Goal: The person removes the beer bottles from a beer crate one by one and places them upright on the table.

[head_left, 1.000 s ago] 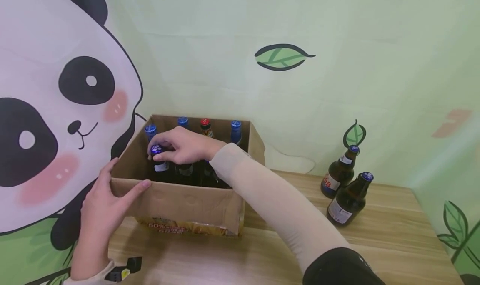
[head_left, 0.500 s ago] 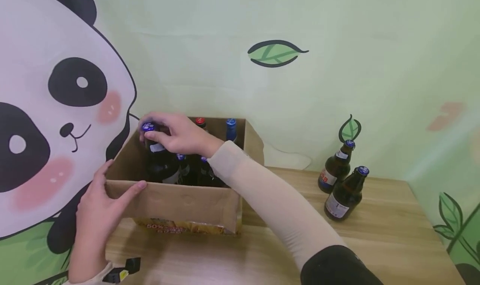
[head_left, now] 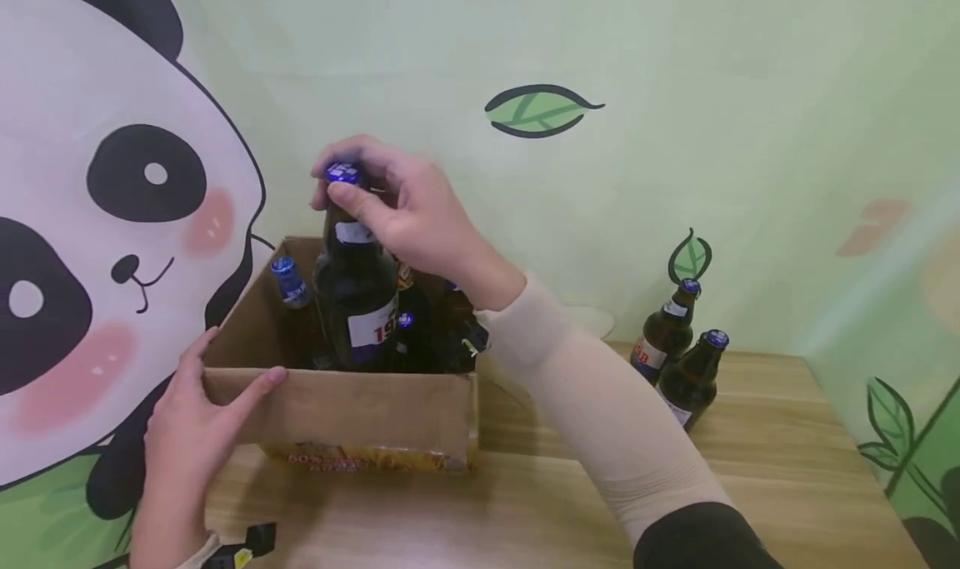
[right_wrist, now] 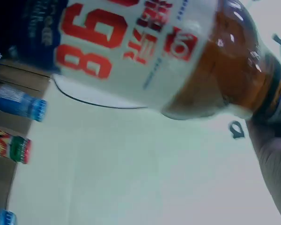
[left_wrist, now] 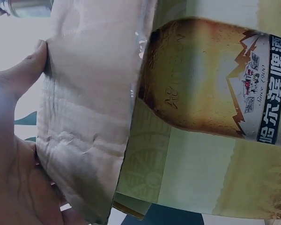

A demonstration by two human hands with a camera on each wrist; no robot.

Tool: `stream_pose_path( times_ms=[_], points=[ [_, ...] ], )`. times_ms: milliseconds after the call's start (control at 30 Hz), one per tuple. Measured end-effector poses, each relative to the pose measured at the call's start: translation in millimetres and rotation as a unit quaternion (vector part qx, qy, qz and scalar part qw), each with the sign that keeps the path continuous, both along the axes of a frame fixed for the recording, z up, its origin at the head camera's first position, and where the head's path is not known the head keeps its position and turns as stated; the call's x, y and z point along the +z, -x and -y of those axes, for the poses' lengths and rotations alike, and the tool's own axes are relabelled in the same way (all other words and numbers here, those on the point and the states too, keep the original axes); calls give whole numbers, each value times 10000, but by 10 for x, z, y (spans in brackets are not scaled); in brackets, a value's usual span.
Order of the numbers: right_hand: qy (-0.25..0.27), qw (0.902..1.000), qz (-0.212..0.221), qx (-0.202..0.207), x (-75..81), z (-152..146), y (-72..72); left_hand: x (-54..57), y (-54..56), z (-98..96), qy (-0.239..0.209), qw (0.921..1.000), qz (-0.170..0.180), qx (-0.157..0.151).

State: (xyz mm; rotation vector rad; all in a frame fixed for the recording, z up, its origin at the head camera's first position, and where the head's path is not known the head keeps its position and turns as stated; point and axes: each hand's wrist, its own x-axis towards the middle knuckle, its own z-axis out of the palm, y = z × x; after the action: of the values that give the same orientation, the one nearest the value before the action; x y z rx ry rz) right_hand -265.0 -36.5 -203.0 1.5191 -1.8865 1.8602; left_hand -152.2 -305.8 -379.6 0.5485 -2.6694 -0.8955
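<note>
My right hand (head_left: 408,207) pinches a brown beer bottle (head_left: 356,277) by its neck, just under the blue cap. The bottle stands nearly upright, its lower part behind the front wall of an open cardboard box (head_left: 360,406). Large red digits on its white label fill the right wrist view, where the bottle (right_wrist: 136,51) lies across the frame. My left hand (head_left: 191,427) grips the box's near left corner, thumb over the front rim. The left wrist view has that hand (left_wrist: 18,112) at the plain cardboard flap (left_wrist: 91,108), above the printed side.
Other bottles stay inside the box, among them a blue-topped bottle (head_left: 288,282) at the left and a red-capped one (right_wrist: 11,145). Two brown bottles stand on the wooden table (head_left: 772,436) to the right, the nearer bottle (head_left: 690,381) overlapping the farther (head_left: 663,336). A panda-printed backdrop (head_left: 420,94) hangs behind.
My right hand has raised the beer bottle from among the others, up and then to the right, so its label now shows. The left hand keeps its grip on the box corner.
</note>
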Motion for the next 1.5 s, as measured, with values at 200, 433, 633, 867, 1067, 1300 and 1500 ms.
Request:
stream_pose_path(
  times_ms=[200, 433, 633, 867, 1067, 1300, 1500],
  points=[
    [570, 9981, -199, 130, 117, -278, -94, -4, -11, -16, -8, 10000, 61, 77],
    [835, 9953, -488, 90, 131, -552, -309, 26, 13, -11, -28, 9999, 124, 70],
    [1093, 9896, -940, 14, 131, -838, -553, 0, 16, -25, 47, 9999, 105, 5],
    [862, 9949, -517, -75, -29, -1188, -867, -17, 0, -31, 54, 9999, 63, 57],
    [998, 9905, -807, -504, -408, -1408, -1036, -14, 7, -20, 86, 9999, -28, 58],
    [809, 9707, -1206, -1915, -1084, -1543, -1222, -25, 13, -45, 61, 10000, -18, 53],
    [214, 9435, -1403, -2996, -1544, -1661, -1227, -16, 6, -29, 63, 9999, -61, 125]
  ],
)
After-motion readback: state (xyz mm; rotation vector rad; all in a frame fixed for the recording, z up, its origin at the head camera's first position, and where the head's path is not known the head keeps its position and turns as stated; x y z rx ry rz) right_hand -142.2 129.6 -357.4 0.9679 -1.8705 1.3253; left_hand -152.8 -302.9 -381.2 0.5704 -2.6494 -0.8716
